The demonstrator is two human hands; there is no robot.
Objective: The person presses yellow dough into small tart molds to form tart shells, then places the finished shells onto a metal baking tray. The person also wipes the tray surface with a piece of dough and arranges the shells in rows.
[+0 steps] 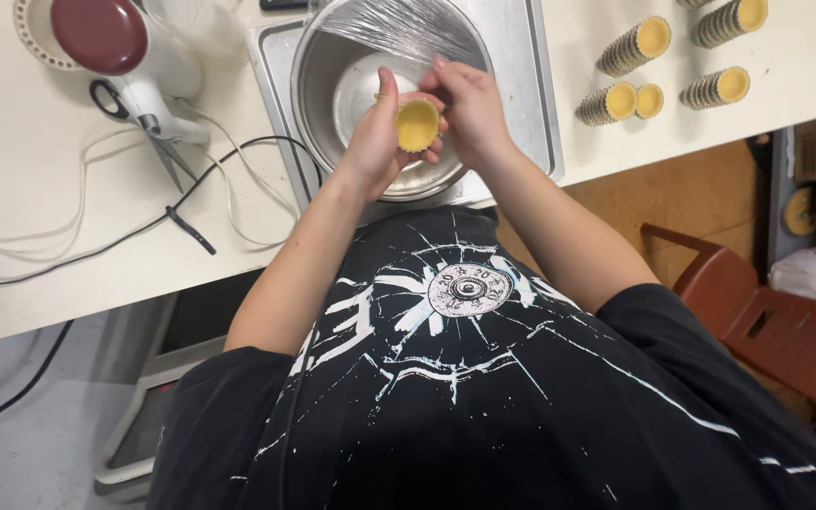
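Your left hand (pixel 377 142) cupped yellow tart shell (pixel 417 124), fingers curled tight around its rim. Your right hand (pixel 469 106) pressed against shell's far edge, fingertips bent onto it. Both hands hovered over steel bowl (pixel 332 76), cling film partly across its top, bowl in tray (pixel 521 66). Farther right: stacked tart shells (pixel 620 102) on white table (pixel 68 217); far left, scissors (pixel 158 142)

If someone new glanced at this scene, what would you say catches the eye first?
Both hands, left hand and right hand, hold a yellow tart shell over a steel bowl partly covered with cling film. Stacks of tart shells lie on the white table at upper right, and scissors among cables at left.
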